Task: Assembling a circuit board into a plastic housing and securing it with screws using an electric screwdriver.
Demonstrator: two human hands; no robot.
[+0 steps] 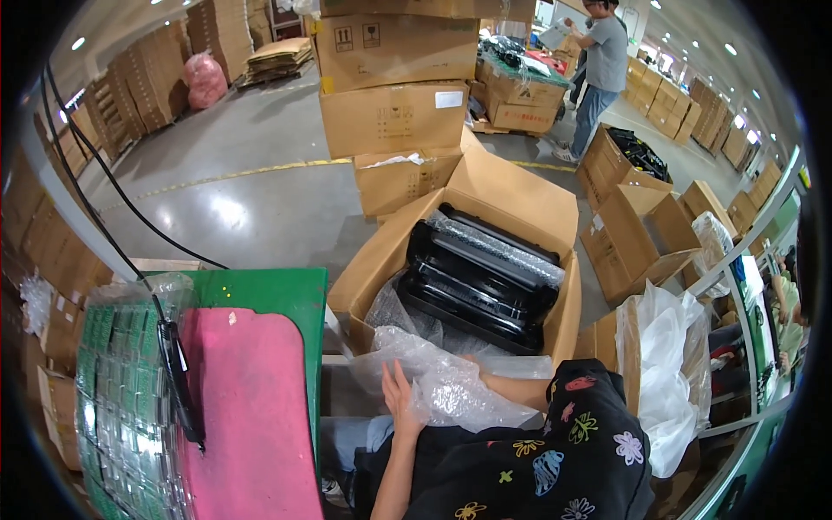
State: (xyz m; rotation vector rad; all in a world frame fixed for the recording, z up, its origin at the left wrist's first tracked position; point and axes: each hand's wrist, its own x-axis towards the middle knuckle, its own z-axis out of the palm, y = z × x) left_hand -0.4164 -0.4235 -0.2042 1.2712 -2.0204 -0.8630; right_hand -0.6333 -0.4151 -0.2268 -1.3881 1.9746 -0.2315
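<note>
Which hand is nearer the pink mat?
Left. The left hand is to the right of the pink mat, at the bubble wrap; the right hand, mostly hidden by the wrap, is farther right.

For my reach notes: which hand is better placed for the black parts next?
Probably the right hand: though partly hidden by wrap, it looks nearer the black parts than the left hand.

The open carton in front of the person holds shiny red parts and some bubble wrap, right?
Not quite: the head view shows black shiny parts, not red. The open carton in front of the person does hold bubble wrap too.
</note>
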